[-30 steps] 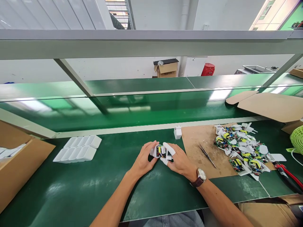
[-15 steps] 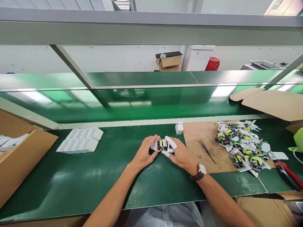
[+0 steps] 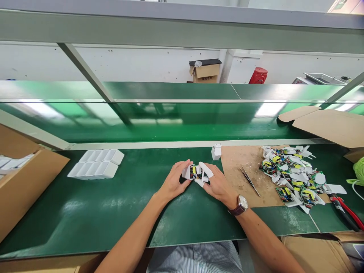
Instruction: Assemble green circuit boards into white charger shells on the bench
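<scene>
My left hand (image 3: 174, 180) is gripping a white plastic housing (image 3: 186, 173), my right hand (image 3: 218, 184) a circuit board (image 3: 195, 172) beside it, over the glossy green bench (image 3: 119, 208); since a second ago only my view is tipping down, so this piece is staying mid-handling. Smooth white casings (image 3: 96, 167) are sitting leftward, jagged boards (image 3: 297, 174) heaping rightward, partly on scuffed cardboard (image 3: 234, 184)

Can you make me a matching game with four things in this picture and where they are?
Things:
1. tweezers
2. wristwatch
3. lone circuit board, away from the heap
4. joined white trays

Places:
A. held between the left hand and right hand
B. left part of the green table
C. on the brown sheet
D. around the right wrist

Pairs: 1-C, 2-D, 3-A, 4-B
</scene>
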Available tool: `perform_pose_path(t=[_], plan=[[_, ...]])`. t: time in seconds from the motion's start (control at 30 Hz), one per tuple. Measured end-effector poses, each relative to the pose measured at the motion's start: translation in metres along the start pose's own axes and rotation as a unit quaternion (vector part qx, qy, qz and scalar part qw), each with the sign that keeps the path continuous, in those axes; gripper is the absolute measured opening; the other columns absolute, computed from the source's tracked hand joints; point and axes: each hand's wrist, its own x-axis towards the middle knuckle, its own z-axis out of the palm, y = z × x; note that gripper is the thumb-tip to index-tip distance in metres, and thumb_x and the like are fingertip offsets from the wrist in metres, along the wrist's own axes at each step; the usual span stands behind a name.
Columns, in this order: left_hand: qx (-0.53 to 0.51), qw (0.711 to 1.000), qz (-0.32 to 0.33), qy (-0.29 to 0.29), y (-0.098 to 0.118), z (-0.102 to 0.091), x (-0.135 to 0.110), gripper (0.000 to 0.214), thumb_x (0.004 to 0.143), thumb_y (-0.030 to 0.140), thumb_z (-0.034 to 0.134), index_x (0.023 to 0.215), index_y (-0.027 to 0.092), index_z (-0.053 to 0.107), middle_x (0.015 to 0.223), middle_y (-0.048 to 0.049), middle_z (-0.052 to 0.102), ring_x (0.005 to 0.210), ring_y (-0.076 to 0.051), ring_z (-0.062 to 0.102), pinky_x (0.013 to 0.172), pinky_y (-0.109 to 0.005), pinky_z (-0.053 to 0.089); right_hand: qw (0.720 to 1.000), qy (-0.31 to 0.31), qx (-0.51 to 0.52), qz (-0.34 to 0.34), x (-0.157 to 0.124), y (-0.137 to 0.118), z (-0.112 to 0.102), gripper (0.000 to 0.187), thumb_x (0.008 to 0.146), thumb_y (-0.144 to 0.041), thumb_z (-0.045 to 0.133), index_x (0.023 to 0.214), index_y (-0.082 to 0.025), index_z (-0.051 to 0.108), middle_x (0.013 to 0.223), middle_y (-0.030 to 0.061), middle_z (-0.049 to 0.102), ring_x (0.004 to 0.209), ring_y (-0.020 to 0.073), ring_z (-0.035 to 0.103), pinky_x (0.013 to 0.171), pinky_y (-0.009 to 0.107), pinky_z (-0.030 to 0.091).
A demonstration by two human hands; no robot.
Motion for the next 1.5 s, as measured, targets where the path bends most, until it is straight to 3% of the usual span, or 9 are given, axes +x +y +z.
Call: perform_pose_path(t=[0.37, 0.7, 0.87, 0.97, 1.07, 1.17, 1.23, 1.33, 1.5], plan=[[0.003, 1.0, -0.006, -0.01, 0.001, -0.001, 0.0, 0.072, 0.095, 0.021, 0.063, 0.158, 0.03, 0.03, 0.139, -0.0126, 0.062, 0.13, -0.029, 0.056, 0.109, -0.053, 0.051, 1.0, -0.003, 0.003, 0.001, 0.0, 0.0, 0.001, 0.073, 0.099, -0.022, 0.057, 0.162, -0.02, 0.021, 0.133, 0.019, 0.061, 0.117, 0.0348, 0.061, 0.096, 0.054, 0.057], [-0.018, 0.999, 0.026, -0.001, 0.001, 0.005, -0.001, 0.073, 0.096, 0.018, 0.062, 0.159, 0.03, 0.027, 0.139, -0.0122, 0.062, 0.129, -0.028, 0.056, 0.109, -0.053, 0.051, 1.0, -0.009, 0.004, -0.017, 0.002, -0.003, 0.0, 0.076, 0.099, -0.02, 0.057, 0.163, -0.021, 0.016, 0.131, 0.0195, 0.06, 0.113, 0.0348, 0.061, 0.093, 0.055, 0.058], [-0.037, 0.999, 0.015, -0.031, -0.001, 0.009, -0.003, 0.071, 0.094, 0.025, 0.066, 0.157, 0.029, 0.032, 0.143, -0.0147, 0.056, 0.131, -0.029, 0.057, 0.109, -0.051, 0.052, 0.994, 0.01, 0.097, 0.048, -0.003, -0.003, 0.009, 0.074, 0.098, -0.031, 0.067, 0.159, -0.025, 0.026, 0.129, 0.016, 0.059, 0.11, 0.0291, 0.063, 0.094, 0.05, 0.059], [-0.067, 0.996, -0.021, -0.059, -0.003, 0.011, -0.006, 0.073, 0.093, 0.031, 0.068, 0.157, 0.026, 0.033, 0.147, -0.0165, 0.054, 0.133, -0.031, 0.057, 0.108, -0.049, 0.053, 0.971, 0.054, 0.214, 0.09, -0.004, -0.002, 0.016, 0.074, 0.094, -0.038, 0.072, 0.155, -0.025, 0.033, 0.122, 0.012, 0.063, 0.096, 0.0223, 0.066, 0.088, 0.043, 0.061], [-0.09, 0.993, -0.068, -0.033, -0.004, 0.009, -0.006, 0.067, 0.093, 0.03, 0.064, 0.155, 0.025, 0.037, 0.144, -0.0154, 0.059, 0.129, -0.031, 0.061, 0.108, -0.051, 0.052, 0.949, 0.101, 0.264, 0.138, -0.002, 0.0, 0.018, 0.05, 0.099, -0.036, 0.062, 0.144, -0.023, 0.045, 0.12, 0.0119, 0.067, 0.092, 0.0195, 0.067, 0.086, 0.04, 0.061], [-0.178, 0.977, -0.12, 0.009, -0.002, 0.006, -0.004, 0.062, 0.096, 0.032, 0.061, 0.153, 0.024, 0.038, 0.136, -0.0125, 0.065, 0.121, -0.026, 0.066, 0.108, -0.048, 0.052, 0.954, 0.122, 0.213, 0.173, 0.001, 0.002, 0.015, 0.025, 0.102, -0.03, 0.054, 0.124, -0.022, 0.061, 0.117, 0.0109, 0.068, 0.096, 0.0202, 0.068, 0.091, 0.041, 0.06], [-0.255, 0.953, -0.159, 0.031, 0.0, 0.004, -0.001, 0.061, 0.098, 0.039, 0.059, 0.153, 0.022, 0.038, 0.132, -0.0116, 0.068, 0.118, -0.024, 0.067, 0.106, -0.045, 0.053, 0.969, 0.093, 0.182, 0.137, 0.003, 0.002, 0.013, 0.022, 0.1, -0.027, 0.056, 0.12, -0.023, 0.065, 0.122, 0.0108, 0.067, 0.108, 0.0225, 0.067, 0.1, 0.044, 0.058], [-0.326, 0.919, -0.215, 0.044, 0.002, 0.002, 0.002, 0.062, 0.101, 0.049, 0.052, 0.153, 0.019, 0.038, 0.128, -0.0118, 0.07, 0.118, -0.025, 0.068, 0.106, -0.045, 0.052, 0.985, 0.023, 0.158, 0.059, 0.008, 0.002, 0.01, 0.033, 0.099, -0.024, 0.06, 0.132, -0.027, 0.061, 0.135, 0.0105, 0.062, 0.127, 0.0246, 0.06, 0.11, 0.045, 0.052], [-0.336, 0.91, -0.239, 0.037, 0.002, -0.004, 0.003, 0.06, 0.105, 0.051, 0.04, 0.157, 0.021, 0.034, 0.143, -0.0118, 0.064, 0.135, -0.027, 0.059, 0.121, -0.051, 0.037, 0.992, -0.056, 0.111, -0.038, 0.021, 0.005, 0.011, 0.039, 0.1, -0.025, 0.06, 0.139, -0.031, 0.058, 0.14, 0.0103, 0.06, 0.122, 0.0243, 0.064, 0.103, 0.043, 0.057]])
